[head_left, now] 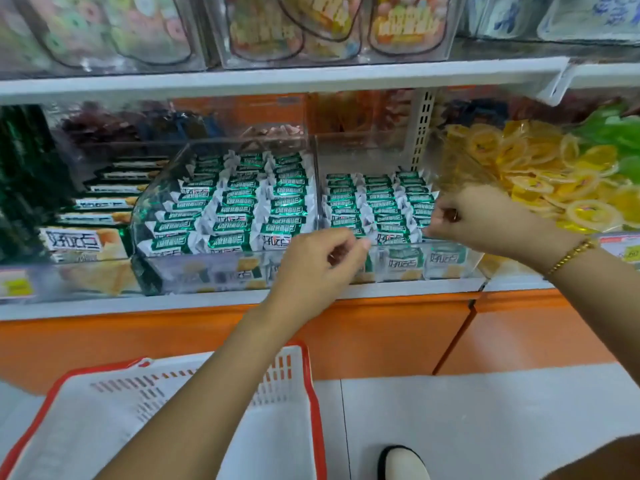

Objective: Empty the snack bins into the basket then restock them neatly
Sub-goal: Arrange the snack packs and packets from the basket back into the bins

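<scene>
pinching a green-wrapped snack [423,224] in the clear bin [446,262], right hand [474,216] works beside curled left hand [311,265], grip unclear.

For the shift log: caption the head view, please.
Restocking: left hand and right hand at the front row of green-wrapped snacks in the right clear bin; basket below.

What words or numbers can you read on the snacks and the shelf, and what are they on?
"好吃点", big characters that look mirror-reversed: on the green-and-white snack packets in the clear bins.
Smaller print on those packets: too small to read.
Yellow price tag on the shelf edge: blurred, unreadable.
Right price tag: digits too blurred to read.
Pouches on the upper shelf: large lettering, too blurred.
</scene>
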